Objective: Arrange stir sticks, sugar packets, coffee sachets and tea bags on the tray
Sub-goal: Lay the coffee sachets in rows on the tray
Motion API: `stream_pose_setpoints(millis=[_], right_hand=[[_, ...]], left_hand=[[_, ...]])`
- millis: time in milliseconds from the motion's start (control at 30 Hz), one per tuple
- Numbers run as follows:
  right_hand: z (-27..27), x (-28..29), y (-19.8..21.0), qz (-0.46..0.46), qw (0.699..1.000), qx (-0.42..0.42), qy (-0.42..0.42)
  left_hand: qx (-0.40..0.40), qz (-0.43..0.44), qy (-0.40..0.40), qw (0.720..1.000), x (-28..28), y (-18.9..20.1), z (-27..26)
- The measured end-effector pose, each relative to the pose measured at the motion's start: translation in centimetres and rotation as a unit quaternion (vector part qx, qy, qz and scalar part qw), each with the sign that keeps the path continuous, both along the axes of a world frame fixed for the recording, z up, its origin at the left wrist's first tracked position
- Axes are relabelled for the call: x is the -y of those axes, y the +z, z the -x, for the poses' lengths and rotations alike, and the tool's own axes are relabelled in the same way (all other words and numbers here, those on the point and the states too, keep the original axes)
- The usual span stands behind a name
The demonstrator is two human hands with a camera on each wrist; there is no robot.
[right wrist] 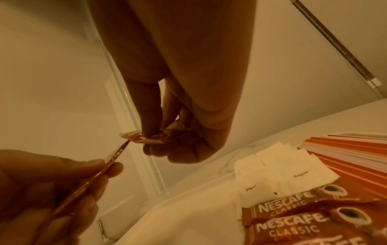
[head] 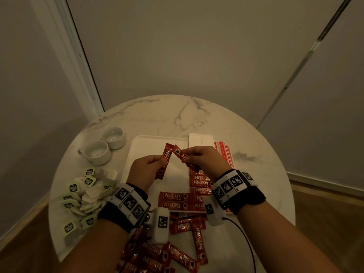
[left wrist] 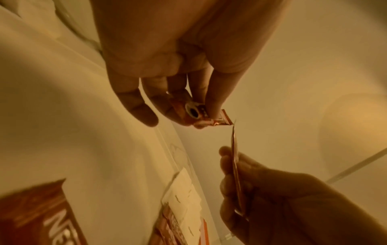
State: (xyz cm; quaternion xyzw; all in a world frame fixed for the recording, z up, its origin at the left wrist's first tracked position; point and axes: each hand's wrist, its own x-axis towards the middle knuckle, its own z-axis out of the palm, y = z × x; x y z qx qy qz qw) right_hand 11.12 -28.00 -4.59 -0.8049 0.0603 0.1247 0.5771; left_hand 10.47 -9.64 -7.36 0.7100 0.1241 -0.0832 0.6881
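Marble table [head: 197, 115] below — each hand's fingers pinch one red Nescafé sachet [head: 165, 160] — tips touching.

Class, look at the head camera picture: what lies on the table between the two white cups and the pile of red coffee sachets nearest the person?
The heap of tea bags with green tags lies there, left of the tray, seen in the head view.

Readable print: coffee brand and sugar label.
I read "NESCAFE CLASSIC" on the red sachets [right wrist: 293, 220] lying on the tray [head: 137, 152], "NES" on the sachet [head: 165, 160] in my left hand [head: 144, 172], and "Sugar" on the white packets [right wrist: 289, 174]; the green tea tags [head: 88, 181] carry print, probably a brand, too small to read.
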Motion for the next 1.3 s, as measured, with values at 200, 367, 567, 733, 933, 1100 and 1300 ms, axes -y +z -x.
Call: stream_pose_setpoints(millis=[200,367,567,733,933,1100,1300], right_hand=[[-1.3,-0.7,-1.5,0.127,0.990,-0.024,0.055],[-1.9,-2.3,-2.3,0.201,0.970,-0.041,0.132],[-2.9,-0.1,-1.7,0.212,0.977,0.007,0.028],[-3.2,2.8,-1.7,0.121,0.986,0.026,-0.111],[-3.3,3.0,-2.3,0.064,0.990,0.016,-0.122],[-3.8,0.6,-3.4,0.108,0.994,0.023,-0.003],[-4.5,-1.4,-3.6,0.191,0.976,0.059,0.083]], left_hand=[[0.016,-0.019,0.034,0.999,-1.0,-0.3,-0.6],[0.008,-0.037,0.033,0.999,-1.4,-0.8,-1.4],[0.061,-0.358,-0.145,0.920,-0.7,-3.3,-2.6],[0.042,-0.395,-0.198,0.896,1.1,-4.5,-2.6],[-0.024,-0.141,-0.073,0.987,0.6,-3.7,-2.3],[-0.087,0.063,0.047,0.993,-0.4,-3.2,-1.9],[-0.113,-0.016,0.002,0.993,0.3,-3.7,-1.7]])
